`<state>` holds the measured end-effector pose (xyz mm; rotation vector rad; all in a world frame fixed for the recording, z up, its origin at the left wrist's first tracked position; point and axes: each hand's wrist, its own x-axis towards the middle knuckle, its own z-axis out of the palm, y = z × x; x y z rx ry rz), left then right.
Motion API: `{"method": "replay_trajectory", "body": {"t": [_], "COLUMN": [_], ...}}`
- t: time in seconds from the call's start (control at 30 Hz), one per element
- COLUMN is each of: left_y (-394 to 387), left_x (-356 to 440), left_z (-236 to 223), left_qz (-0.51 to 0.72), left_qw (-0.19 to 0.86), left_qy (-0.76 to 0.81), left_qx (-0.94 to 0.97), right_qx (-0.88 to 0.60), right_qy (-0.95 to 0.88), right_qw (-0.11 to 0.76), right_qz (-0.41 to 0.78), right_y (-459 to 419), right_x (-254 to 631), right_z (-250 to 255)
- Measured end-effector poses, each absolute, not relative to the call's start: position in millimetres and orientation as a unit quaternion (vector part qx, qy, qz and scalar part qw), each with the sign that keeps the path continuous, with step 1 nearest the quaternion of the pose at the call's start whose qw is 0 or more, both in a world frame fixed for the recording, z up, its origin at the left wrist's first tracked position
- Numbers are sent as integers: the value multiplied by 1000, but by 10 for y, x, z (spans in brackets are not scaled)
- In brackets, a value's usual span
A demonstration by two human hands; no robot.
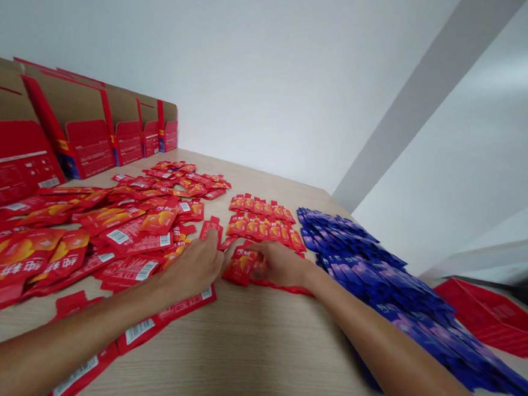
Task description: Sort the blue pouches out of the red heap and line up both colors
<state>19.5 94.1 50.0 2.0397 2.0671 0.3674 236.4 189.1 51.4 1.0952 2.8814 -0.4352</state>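
Note:
My left hand [200, 261] is closed with its fingertips together at the middle of the table. A red sachet [212, 223], back side up, shows just past these fingers and seems pinched in them; its lower part is hidden. My right hand [283, 264] grips another red sachet [240, 264] by its right edge, its orange fruit print facing up. Beyond both hands, overlapping red sachets lie in neat rows [262, 228]. Left of my left hand spreads a loose heap of red sachets [121, 236], some face up, others with barcodes up.
Blue pouches [359, 259] overlap in rows along the table's right side. Open red cardboard boxes [89, 146] line the left back. A red bin [493, 313] stands beyond the right edge. Wood-coloured tabletop [235, 347] lies before me, and a white wall [263, 83] behind.

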Motion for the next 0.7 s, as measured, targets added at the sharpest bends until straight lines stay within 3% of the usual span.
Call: {"method": "replay_trajectory", "body": {"t": [0.23,0.43,0.57,0.7], "left_y": [858,891,873,852], "left_x": [396,426,309,-70], "left_z": [324,180,317,623], "left_qz": [78,74,52,64], "left_qw": [136,130,94,31], "left_qy": [637,624,631,664], "left_qx": [755,767,769,744], "right_qx": [338,370,371,367], "right_qy": [930,924,924,928], "right_qw": [10,44,52,5], "right_qz": [-146,-83,-71,-59], "right_y": [1837,1657,1679,1789], "right_x": [2374,2331,2325,2191], "right_z": [435,546,618,750]}}
